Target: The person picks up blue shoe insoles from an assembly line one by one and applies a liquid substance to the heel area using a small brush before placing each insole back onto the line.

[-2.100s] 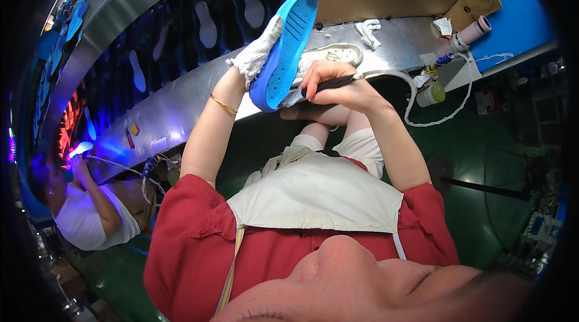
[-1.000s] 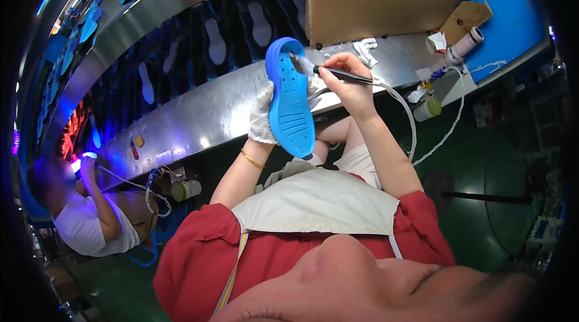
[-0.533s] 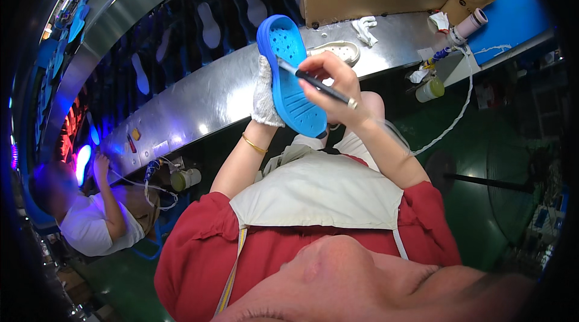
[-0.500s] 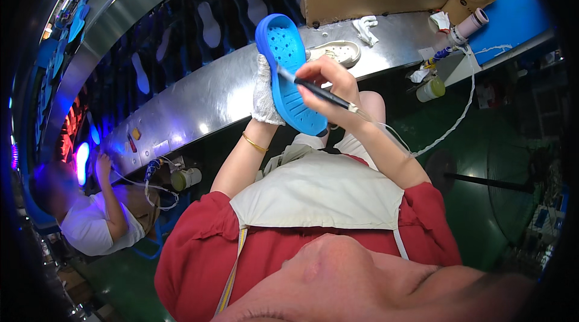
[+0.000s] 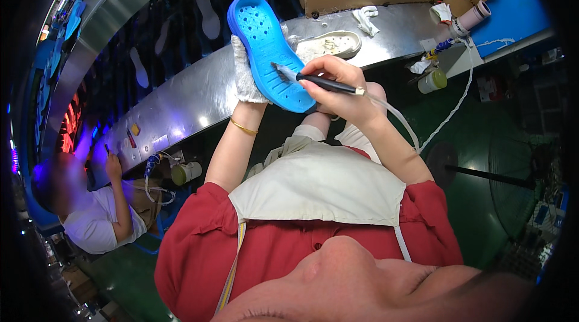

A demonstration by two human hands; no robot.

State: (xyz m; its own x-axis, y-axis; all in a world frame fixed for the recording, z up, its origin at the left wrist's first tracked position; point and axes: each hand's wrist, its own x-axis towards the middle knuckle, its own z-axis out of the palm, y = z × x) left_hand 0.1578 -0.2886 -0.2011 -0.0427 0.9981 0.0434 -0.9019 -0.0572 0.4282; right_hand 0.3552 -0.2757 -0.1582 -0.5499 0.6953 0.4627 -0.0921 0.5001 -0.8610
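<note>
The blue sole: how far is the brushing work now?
Done: I cannot tell how much is coated; no wet area shows clearly. In hand: the gloved left hand holds the blue sole up, and the right hand presses the brush on its lower part. Left: a white sole waits on the metal bench.

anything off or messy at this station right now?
Nothing damaged or spilled. Left hand holds the blue sole, right hand brushes it. Only clutter: a crumpled rag and paper scraps on the steel bench.

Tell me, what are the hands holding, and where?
Left hand grips the blue shoe sole from behind its middle; right hand pinches the brush by its handle.
</note>
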